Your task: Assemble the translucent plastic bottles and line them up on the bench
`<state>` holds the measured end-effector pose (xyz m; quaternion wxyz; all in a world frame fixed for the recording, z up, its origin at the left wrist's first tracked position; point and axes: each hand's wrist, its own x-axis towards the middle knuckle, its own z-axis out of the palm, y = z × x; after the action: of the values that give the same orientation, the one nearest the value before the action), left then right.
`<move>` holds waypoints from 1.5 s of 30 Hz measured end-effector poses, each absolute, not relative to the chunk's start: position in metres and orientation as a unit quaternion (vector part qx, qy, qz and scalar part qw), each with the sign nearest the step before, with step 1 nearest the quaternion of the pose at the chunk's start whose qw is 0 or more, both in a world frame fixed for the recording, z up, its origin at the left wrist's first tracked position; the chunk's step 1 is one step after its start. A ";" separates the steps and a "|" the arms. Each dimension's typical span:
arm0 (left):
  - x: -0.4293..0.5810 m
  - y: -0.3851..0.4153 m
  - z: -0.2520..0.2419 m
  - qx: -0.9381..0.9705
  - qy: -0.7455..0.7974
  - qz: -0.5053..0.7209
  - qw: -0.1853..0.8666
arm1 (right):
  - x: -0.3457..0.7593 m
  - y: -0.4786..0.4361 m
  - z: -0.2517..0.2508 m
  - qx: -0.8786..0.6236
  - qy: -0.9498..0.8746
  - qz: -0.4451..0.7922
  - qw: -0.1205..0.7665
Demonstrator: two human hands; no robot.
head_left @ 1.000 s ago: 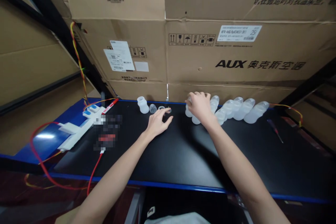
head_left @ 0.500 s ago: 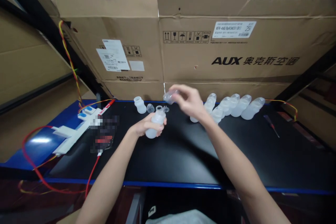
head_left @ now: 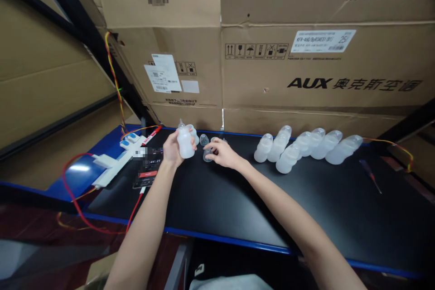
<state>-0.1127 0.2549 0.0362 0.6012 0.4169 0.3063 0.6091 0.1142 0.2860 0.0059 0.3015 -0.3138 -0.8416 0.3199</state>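
Observation:
My left hand [head_left: 172, 149] is wrapped round a small translucent plastic bottle [head_left: 185, 142] and holds it upright a little above the black table [head_left: 238, 204]. Just behind it stands another open bottle [head_left: 193, 132]. My right hand [head_left: 222, 154] rests low on the table with its fingertips pinched on a small clear cap [head_left: 208, 156]. Other small clear caps [head_left: 204, 139] lie right behind that hand. A row of several capped translucent bottles [head_left: 306, 146] lies on its side to the right, apart from both hands.
Large cardboard boxes [head_left: 306, 68] form a wall along the table's back edge. At the left are a white power strip [head_left: 113, 163], a phone [head_left: 147, 173] and red and yellow cables [head_left: 74, 190]. A small screwdriver [head_left: 372, 176] lies at the far right.
My left hand has carried the bottle left and back, towards the standing bottle. My right hand has come down from mid-air to the table and now pinches a cap there.

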 end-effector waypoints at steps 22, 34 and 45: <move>-0.057 0.240 0.028 0.691 0.486 0.419 0.332 | 0.155 0.271 0.077 -0.252 -0.863 0.262 0.351; -0.094 0.231 0.046 0.529 0.284 0.197 0.775 | 0.145 0.252 0.088 -0.150 -0.883 0.237 0.378; -0.082 0.238 0.029 0.483 0.252 0.129 0.829 | 0.148 0.247 0.093 -0.110 -0.871 0.187 0.441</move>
<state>-0.0823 0.2384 0.0291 0.8286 0.4833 0.2516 0.1285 0.1483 0.2469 0.0934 0.4413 -0.1099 -0.8708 0.1869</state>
